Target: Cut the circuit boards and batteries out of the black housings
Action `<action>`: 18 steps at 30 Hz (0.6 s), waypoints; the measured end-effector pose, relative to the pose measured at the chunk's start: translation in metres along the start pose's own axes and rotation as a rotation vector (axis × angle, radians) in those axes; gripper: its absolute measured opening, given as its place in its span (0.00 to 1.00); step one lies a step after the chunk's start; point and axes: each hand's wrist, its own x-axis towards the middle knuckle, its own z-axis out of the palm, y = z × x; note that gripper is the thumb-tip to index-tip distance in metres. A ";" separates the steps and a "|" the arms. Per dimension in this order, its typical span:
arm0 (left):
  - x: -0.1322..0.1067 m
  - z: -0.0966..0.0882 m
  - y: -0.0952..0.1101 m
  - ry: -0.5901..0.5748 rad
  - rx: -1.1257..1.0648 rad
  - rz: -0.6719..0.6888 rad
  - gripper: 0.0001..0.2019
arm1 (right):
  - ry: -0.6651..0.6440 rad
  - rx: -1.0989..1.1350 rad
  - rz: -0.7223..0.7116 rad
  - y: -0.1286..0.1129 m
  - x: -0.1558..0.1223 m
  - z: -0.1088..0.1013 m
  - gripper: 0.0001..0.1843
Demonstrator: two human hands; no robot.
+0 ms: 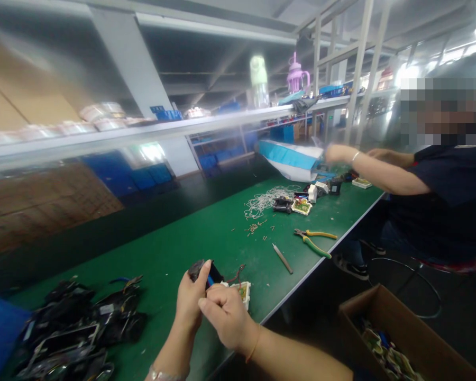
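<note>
My left hand (191, 299) is closed around a black plastic housing (216, 272), holding it above the green tabletop. A strip of blue shows inside the housing. Pressed up close to it is my right hand (230, 316), its fingers curled in; whatever they grip is hidden. Just beyond my right knuckles is a white-framed circuit board (244, 294), partly covered by the hand. Dark red wires (237, 275) rise between the housing and the board.
Black housings (63, 323) are heaped at the left. Pliers (313, 242), a slim pointed tool (282, 259), small brass-coloured pieces (254, 228) and white strings (264, 202) lie ahead. A co-worker (440, 169) sits at the right, near a cardboard box (404, 323) of parts.
</note>
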 end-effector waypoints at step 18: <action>-0.018 -0.015 -0.003 -0.357 -0.571 -0.212 0.24 | 0.147 0.928 0.408 -0.010 0.028 -0.044 0.23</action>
